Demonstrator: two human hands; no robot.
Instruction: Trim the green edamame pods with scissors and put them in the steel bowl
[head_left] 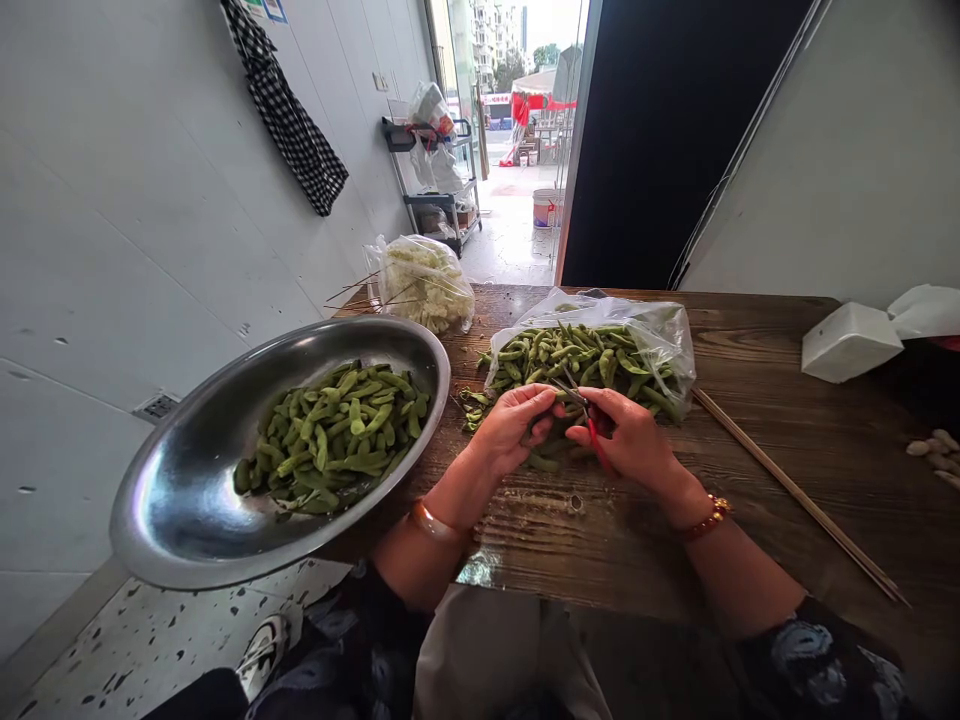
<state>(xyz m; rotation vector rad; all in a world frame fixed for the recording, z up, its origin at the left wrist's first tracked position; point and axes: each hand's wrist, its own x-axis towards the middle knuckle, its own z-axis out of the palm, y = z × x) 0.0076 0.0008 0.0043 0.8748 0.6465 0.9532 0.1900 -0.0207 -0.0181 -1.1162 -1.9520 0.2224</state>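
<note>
In front of me over the table, my right hand [631, 436] is closed around red-handled scissors [598, 442], their blades pointing away to the left. My left hand [511, 428] is closed in a pinch on a green soybean pod [561, 396], whose end lies at the blades; the fingers partly cover it. Just beyond both hands, a heap of soybean pods [559, 350] spills from a clear plastic bag [660, 325]. To the left, a large steel bowl [180, 500] holds a pile of pods [341, 430] and leans over the table's left side.
A bag of pale, chopped-looking vegetable [424, 285] with thin sticks lies behind the bowl. Long wooden sticks [795, 490] lie on the wooden table [750, 350] at right. A white tissue box [851, 342] and some peanuts [937, 450] are farther right. Scraps lie beside the pod heap.
</note>
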